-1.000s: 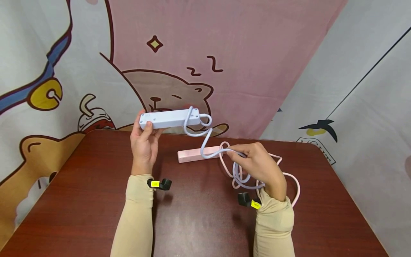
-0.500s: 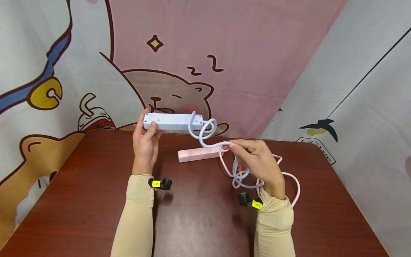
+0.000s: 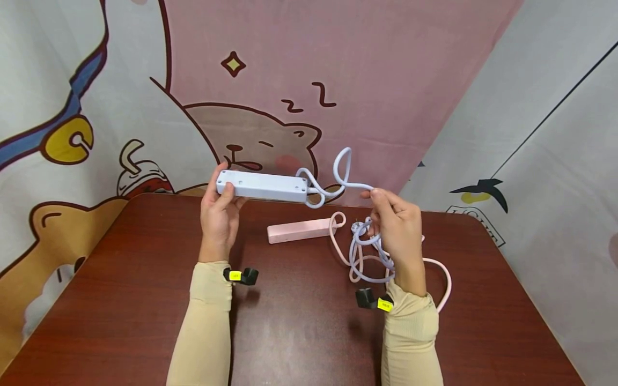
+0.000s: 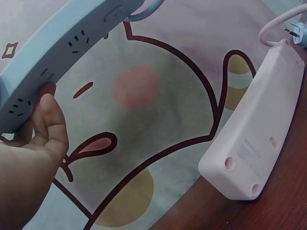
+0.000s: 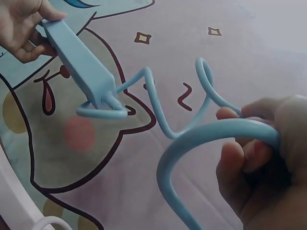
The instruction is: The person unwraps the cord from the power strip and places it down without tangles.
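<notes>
A light blue power strip (image 3: 263,185) is held up above the far side of the table by my left hand (image 3: 219,214), which grips its left end. Its socket face shows in the left wrist view, where the fingers lie along the strip (image 4: 62,52). My right hand (image 3: 398,230) pinches the strip's blue cord (image 3: 357,185) between thumb and fingers. Between the two hands the cord makes loose loops, and the rest hangs to a coil below the right hand. The blue plug (image 4: 301,33), with metal prongs, appears at the right edge of the left wrist view.
On the brown table (image 3: 299,316) lies a pink power strip (image 3: 299,230), its back with screw holes facing up. Its pink cord (image 3: 444,279) runs rightward under and around the blue coil. A printed cartoon curtain (image 3: 367,80) hangs right behind the table.
My right hand has risen, drawing the blue cord up and to the right. The cord loop that crossed the blue strip's right end has come off it. The left hand has barely shifted.
</notes>
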Demonstrator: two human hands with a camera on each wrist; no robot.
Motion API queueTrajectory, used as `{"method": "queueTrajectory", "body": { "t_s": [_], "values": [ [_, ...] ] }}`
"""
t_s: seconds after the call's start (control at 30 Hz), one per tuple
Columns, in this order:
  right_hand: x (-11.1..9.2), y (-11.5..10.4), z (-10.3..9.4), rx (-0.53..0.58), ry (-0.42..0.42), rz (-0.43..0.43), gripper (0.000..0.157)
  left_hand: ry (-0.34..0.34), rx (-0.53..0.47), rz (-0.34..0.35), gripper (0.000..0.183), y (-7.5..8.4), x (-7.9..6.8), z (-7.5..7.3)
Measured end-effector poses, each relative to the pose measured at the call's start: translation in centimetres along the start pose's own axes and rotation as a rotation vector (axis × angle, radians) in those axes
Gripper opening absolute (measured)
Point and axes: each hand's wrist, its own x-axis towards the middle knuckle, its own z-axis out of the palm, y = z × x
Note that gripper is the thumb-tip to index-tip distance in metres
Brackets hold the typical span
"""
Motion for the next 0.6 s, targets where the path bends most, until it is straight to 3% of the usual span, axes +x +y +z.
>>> {"method": "queueTrajectory", "body": {
  "t_s": [0.27, 0.6],
  "values": [
    [0.6, 0.5, -0.5, 0.069, 0.135, 0.105, 0.032, 0.023, -0.113, 0.009, 0.058, 0.0, 0.2, -0.5],
    [1.2, 1.2, -2.9, 0.059, 0.329, 0.221, 0.023, 0.18, -0.113, 0.037, 0.055, 0.4, 0.5, -1.5]
  ]
}}
